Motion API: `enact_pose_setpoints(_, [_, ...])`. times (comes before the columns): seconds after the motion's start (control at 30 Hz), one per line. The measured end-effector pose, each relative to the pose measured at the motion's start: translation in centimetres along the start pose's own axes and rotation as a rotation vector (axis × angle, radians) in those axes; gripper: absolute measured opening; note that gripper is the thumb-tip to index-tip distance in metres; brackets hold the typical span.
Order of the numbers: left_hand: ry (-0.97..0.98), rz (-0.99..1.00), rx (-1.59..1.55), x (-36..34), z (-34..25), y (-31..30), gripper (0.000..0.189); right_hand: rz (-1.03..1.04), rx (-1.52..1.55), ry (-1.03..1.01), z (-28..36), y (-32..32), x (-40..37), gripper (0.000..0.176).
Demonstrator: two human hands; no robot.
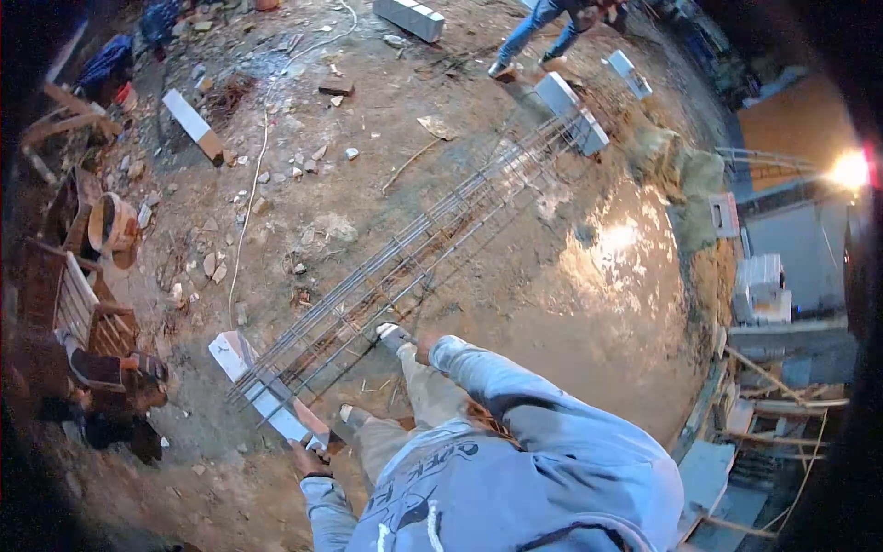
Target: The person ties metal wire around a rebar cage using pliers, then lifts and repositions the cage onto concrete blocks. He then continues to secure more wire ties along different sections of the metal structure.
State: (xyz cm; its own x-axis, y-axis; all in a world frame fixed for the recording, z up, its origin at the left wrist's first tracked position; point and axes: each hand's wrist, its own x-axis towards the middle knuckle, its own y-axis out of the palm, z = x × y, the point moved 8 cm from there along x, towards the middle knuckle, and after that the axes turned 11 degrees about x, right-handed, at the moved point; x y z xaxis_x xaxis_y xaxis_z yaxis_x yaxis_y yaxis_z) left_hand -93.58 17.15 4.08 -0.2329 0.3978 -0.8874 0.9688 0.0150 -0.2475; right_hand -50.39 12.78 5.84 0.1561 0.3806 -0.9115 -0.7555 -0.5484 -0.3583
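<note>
grey-blue sweatshirt (524,488) filled the near foreground, its wearer bent low. left hand (311,458): grasping the near end of a pale block (285,417), set on the ground (198,235) under one end of a steel rebar cage (414,247). right hand (428,348): beside the knee, finger state not determinable. principal hazard — were the block pulled or tipped, the cage, which appeared to bear on it, could drop and pinch the fingers. probable cause: uneven, stone-strewn footing. secondary hazard: one shoe (395,336) stood close to the bars, where a sideways slip might strike it. at the far end another block (589,133) sat beneath the cage, a co-worker (529,37) nearby — a knock there could unseat it.
</note>
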Motion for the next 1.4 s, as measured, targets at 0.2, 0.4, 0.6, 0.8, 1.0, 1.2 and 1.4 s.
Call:
enact_pose_setpoints(0.2, [0.086, 0.377, -0.046, 3.2, -1.4, -4.4, 0.068, -0.132, 0.059, 0.212, -4.2, 8.7, 3.0, 0.036])
enact_pose_setpoints(0.4, [-0.201, 0.23, -0.254, 5.5, 4.3, -9.1, 0.054, -0.118, 0.137, 0.314, -5.8, 14.5, 6.0, 0.035])
enact_pose_setpoints(0.6, [-0.274, -0.051, -0.133, 12.6, 9.2, -6.3, 0.057, -0.239, -0.006, 0.284, -9.4, 18.7, 18.4, 0.048])
enact_pose_setpoints(0.8, [-0.165, 0.051, -0.246, 26.0, 13.2, 0.3, 0.053, -0.217, -0.209, 0.161, -11.7, 22.0, 31.1, 0.055])
enact_pose_setpoints(1.0, [-0.123, -0.146, -0.616, 36.6, 15.1, 6.4, 0.049, -0.764, -0.063, -0.698, 14.2, 10.0, 31.8, 0.048])
enact_pose_setpoints(1.2, [-0.019, -0.078, -0.732, 42.6, 14.7, 11.5, 0.054, -0.359, -0.224, -0.442, 27.4, 10.8, 38.0, 0.045])
enact_pose_setpoints(1.4, [0.086, -0.043, -0.7, 45.2, 10.8, 12.1, 0.061, -0.525, -0.321, -0.583, 29.6, 13.3, 40.7, 0.034])
